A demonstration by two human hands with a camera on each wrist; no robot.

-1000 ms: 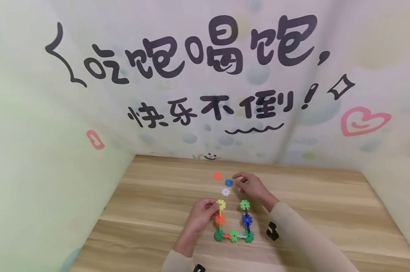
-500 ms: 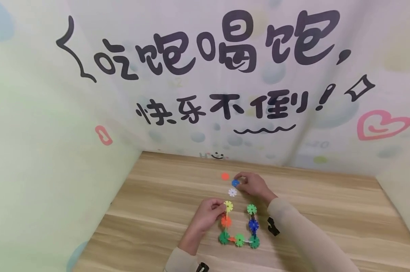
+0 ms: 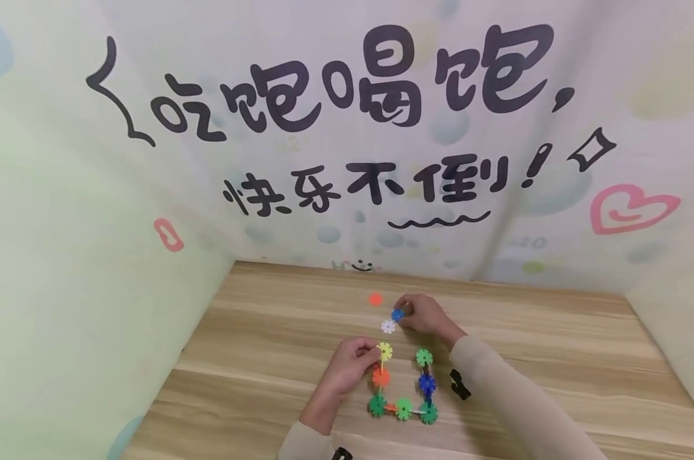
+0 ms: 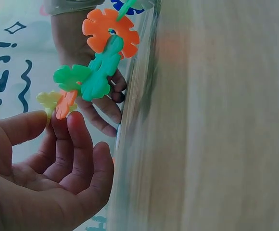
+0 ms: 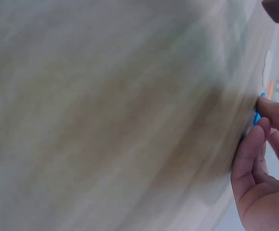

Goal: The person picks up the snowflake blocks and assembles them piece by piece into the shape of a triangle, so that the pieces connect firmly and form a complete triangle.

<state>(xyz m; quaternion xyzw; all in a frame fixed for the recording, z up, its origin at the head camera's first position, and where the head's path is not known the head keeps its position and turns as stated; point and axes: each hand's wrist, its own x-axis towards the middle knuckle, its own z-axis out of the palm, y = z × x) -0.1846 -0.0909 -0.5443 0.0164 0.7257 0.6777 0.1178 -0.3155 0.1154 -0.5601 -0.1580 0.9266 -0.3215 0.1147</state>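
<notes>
My left hand [image 3: 346,370] pinches the yellow snowflake disc [image 3: 385,350] between thumb and fingertips. That disc tops the left arm of a U-shaped chain of slotted snowflake discs. Below it comes an orange disc [image 3: 381,377], then a dark green disc [image 3: 377,406] at the corner. A light green disc [image 3: 404,409] is in the middle of the base; the right arm runs through a dark blue disc [image 3: 427,384] to a green disc [image 3: 424,356]. Farther back, my right hand [image 3: 430,317] pinches a loose blue disc [image 3: 397,315] down at the tabletop, as the right wrist view [image 5: 257,118] confirms.
A white snowflake disc [image 3: 388,326] lies right beside the blue one, and an orange-red disc [image 3: 376,299] lies behind them on the wooden table [image 3: 255,345]. A printed cloth wall [image 3: 324,236] rises along the table's back edge, with side walls left and right.
My right hand has closed its thumb and fingers on the blue disc and shifted it slightly toward me. The left hand keeps its pinch on the yellow disc. The head view has swayed a little.
</notes>
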